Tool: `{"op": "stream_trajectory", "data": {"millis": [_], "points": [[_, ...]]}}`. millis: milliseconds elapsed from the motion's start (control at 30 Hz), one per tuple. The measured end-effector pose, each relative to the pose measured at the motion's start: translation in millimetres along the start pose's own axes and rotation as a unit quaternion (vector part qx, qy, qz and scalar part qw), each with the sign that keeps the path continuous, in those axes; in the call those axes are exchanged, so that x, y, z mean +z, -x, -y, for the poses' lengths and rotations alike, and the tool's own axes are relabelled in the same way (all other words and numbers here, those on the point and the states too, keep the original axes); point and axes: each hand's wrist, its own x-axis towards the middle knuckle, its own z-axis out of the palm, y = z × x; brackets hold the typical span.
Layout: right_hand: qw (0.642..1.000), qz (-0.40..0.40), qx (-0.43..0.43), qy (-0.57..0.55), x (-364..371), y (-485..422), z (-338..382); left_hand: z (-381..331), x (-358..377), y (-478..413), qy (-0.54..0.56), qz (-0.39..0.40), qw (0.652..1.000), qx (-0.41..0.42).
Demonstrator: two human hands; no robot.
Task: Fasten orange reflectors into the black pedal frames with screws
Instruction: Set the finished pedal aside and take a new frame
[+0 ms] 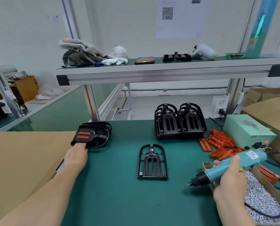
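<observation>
Left of lone empty black plastic pedal frame [152, 162]: finished reflector-fitted stack [93, 136], edge gripped in curled fingers of left hand [77, 154]. Right of it: right hand [229, 181] wrapped round teal electric screwdriver [225, 167]. Behind: unfilled frame stacks [180, 123], loose orange reflectors [221, 142]. Probably mostly undone.

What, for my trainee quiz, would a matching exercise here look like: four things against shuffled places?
Things:
1. screwdriver
2. finished pedal
3. bare frame
4. phone

Places:
A. on the shelf
B. held by the left hand
C. alone, mid mat
D. held by the right hand

Pairs: 1-D, 2-B, 3-C, 4-A
</observation>
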Motion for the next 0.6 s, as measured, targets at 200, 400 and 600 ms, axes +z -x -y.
{"op": "stream_trajectory", "data": {"millis": [200,400,600], "points": [[0.996,0.033,-0.004,0.08,-4,17,-4,2,12,1,-0.009,0.028,0.999,0.02],[0.995,0.025,0.0,0.093,1,20,-3,-5,12,10,0.018,0.013,1.0,-0.009],[0.998,0.023,0.006,0.06,1,19,0,-45,-11,48,0.066,-0.087,0.994,-0.014]]}}
